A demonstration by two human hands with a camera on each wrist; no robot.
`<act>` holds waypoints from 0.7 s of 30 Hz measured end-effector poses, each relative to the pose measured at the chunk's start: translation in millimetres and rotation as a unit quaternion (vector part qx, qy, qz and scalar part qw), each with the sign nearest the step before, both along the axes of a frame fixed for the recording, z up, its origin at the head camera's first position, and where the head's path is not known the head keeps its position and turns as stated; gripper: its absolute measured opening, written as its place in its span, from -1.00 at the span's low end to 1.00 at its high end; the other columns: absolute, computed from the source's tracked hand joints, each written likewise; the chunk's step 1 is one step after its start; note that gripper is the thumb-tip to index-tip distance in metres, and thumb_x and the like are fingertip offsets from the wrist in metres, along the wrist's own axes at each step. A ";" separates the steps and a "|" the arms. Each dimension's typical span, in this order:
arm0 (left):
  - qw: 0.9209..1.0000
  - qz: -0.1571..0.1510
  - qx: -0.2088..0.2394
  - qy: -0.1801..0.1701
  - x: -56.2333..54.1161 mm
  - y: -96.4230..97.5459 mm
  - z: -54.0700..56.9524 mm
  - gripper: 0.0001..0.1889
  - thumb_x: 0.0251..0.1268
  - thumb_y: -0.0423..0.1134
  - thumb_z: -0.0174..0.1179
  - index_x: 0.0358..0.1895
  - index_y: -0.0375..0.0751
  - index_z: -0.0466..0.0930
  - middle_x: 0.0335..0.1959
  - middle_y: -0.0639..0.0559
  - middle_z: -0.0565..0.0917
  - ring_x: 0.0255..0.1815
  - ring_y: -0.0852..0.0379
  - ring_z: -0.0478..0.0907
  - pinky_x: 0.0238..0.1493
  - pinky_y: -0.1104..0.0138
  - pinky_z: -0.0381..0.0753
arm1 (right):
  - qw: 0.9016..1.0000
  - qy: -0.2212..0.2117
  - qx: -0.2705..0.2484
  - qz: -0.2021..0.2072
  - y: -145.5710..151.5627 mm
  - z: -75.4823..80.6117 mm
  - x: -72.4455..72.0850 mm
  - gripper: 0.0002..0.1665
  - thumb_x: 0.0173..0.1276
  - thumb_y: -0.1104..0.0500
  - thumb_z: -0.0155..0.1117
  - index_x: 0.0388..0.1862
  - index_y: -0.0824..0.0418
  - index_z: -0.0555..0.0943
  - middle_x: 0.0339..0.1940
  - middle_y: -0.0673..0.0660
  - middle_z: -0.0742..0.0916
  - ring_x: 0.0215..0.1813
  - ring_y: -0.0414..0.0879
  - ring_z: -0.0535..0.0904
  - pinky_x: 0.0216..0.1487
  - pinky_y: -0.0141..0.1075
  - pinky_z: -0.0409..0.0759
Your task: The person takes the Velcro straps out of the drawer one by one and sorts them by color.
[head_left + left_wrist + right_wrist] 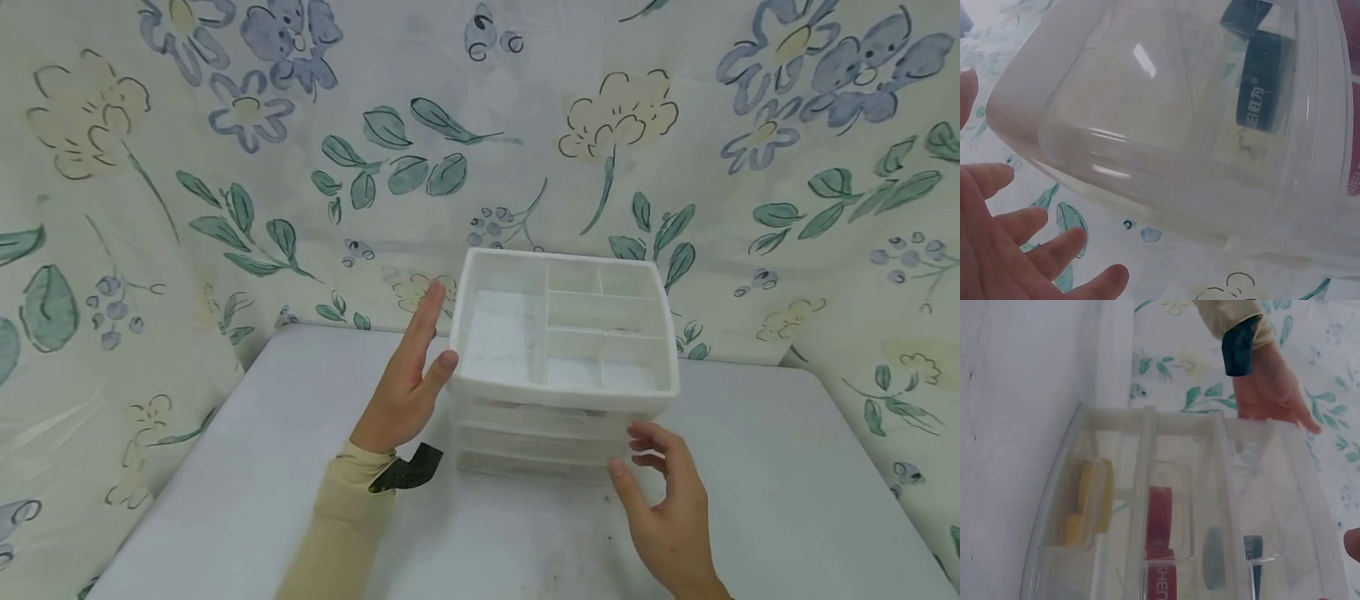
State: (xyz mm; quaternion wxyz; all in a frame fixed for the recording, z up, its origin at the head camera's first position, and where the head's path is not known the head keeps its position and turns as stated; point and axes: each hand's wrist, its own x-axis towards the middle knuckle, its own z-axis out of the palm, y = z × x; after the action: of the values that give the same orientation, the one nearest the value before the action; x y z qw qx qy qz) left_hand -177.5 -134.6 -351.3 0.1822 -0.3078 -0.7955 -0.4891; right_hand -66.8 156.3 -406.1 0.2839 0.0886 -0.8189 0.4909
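White drawer unit [562, 393] on the table [787, 467], standing between the two hands. The left hand [405, 383], fingers extended, lies alongside the unit's left side; whether the thumb touches cannot be told. The right hand [667, 500], loosely curved with thumb and fingers apart and grasping nothing, lies just before the lower right front. The clear drawers contain yellow [1107, 494], red [1160, 515] and dark green items [1263, 81], lowest to uppermost.

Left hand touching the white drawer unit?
Apart: in the left wrist view, floral backdrop shows between the left hand and the drawer unit.
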 end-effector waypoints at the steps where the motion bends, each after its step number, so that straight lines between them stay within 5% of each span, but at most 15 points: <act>1: 1.000 0.000 0.000 0.000 0.3 0.1 -0.5 -0.24 0.60 0.12 -0.07 0.66 -0.05 -0.16 0.67 0.14 -0.14 0.65 0.11 -0.23 0.57 -0.08 -0.13 | 1.000 -0.007 -0.007 0.006 -1.8 -0.5 -0.2 -0.45 0.31 0.43 0.35 0.26 0.34 0.46 0.11 0.14 0.63 0.07 -0.18 0.49 0.08 -0.56 0.45; 12: 1.000 -0.010 -0.002 0.012 0.9 3.5 -3.8 -0.28 0.62 0.00 -0.05 0.66 -0.05 -0.14 0.67 0.10 -0.14 0.65 0.08 -0.21 0.58 -0.03 -0.14 | 0.994 -0.046 -0.055 0.082 -19.8 -6.0 -1.4 -0.62 0.41 0.39 0.28 0.18 0.31 0.51 0.08 0.11 0.66 0.04 -0.13 0.55 0.02 -0.48 0.56; 21: 1.000 -0.014 -0.013 0.007 2.8 8.9 -3.0 -0.27 0.62 0.09 -0.11 0.65 -0.08 -0.15 0.67 0.13 -0.16 0.66 0.08 -0.21 0.59 0.03 -0.13 | 0.973 -0.157 -0.124 0.118 -34.3 -4.0 -2.6 -0.65 0.50 0.23 0.24 0.22 0.26 0.54 0.10 0.12 0.69 0.09 -0.08 0.58 0.05 -0.39 0.59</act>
State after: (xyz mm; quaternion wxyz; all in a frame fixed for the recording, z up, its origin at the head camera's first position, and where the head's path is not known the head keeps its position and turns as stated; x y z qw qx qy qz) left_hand -174.8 -125.7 -354.3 0.1772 -0.3247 -0.7962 -0.4788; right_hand -69.3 122.0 -410.2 0.1008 0.0703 -0.7700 0.6261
